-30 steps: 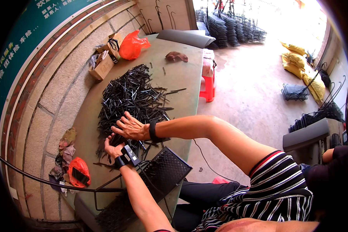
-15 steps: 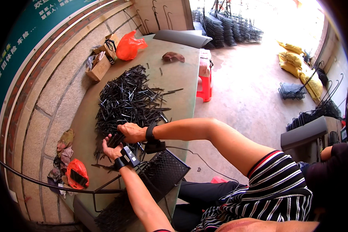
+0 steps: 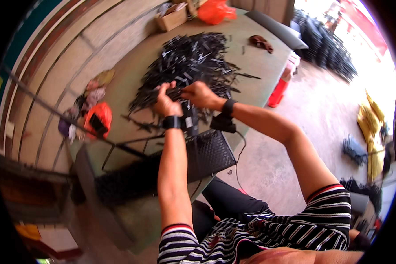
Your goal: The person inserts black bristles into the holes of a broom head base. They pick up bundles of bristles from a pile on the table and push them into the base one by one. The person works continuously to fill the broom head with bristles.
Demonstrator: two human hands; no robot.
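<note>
A large heap of thin black strips (image 3: 187, 57) lies on the greenish table. At its near edge my left hand (image 3: 167, 104) is cupped, thumb and fingers curled round a few dark strips, somewhat blurred. Close on its right, my right hand (image 3: 201, 95) has its fingers pressed together, pointing toward the left hand. What its fingertips pinch, if anything, cannot be made out. Below both hands a black mesh basket (image 3: 211, 152) lies on the table, reaching under my left forearm. Both wrists wear black bands with small boxes attached.
Along the wall sit a cardboard box (image 3: 170, 17), an orange plastic bag (image 3: 216, 12) and another orange bag (image 3: 97, 119) holding a dark object. A brown cloth (image 3: 261, 43) lies at the far right of the table (image 3: 246, 66). Yellow sacks (image 3: 369, 127) and stacked black racks (image 3: 323, 46) stand on the floor.
The view has swung, so the table and heap appear farther right and higher. My hands have come slightly apart, still over the heap's near edge.
</note>
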